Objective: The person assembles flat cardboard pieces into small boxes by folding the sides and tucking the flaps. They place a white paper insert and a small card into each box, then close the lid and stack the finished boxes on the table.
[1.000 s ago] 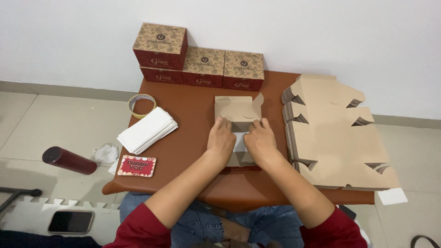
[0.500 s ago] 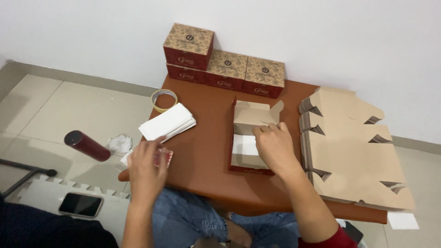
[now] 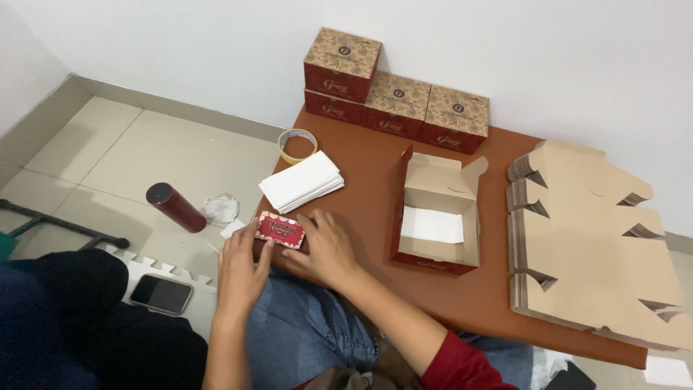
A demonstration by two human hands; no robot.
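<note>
A small stack of red cards [image 3: 281, 230] lies at the near left corner of the brown table [image 3: 368, 195]. My left hand [image 3: 242, 273] grips the stack's left edge. From the right, the fingers of my right hand [image 3: 325, 249] pinch its near side. An open red-and-tan box [image 3: 462, 189] stands at the table's middle, lid flaps up, with a white paper sheet [image 3: 432, 225] flat on its bottom. No hand touches the box.
White napkins [image 3: 302, 180] and a tape roll [image 3: 297, 144] lie behind the cards. Three closed boxes [image 3: 397, 101] line the wall. Flat cardboard blanks [image 3: 592, 245] fill the table's right. On the floor are a dark red bottle [image 3: 175, 207], crumpled tissue [image 3: 220, 209] and a phone [image 3: 161, 294].
Both hands left the open box. The left hand went to the red cards first, and the right hand has now joined it there. The view swung left.
</note>
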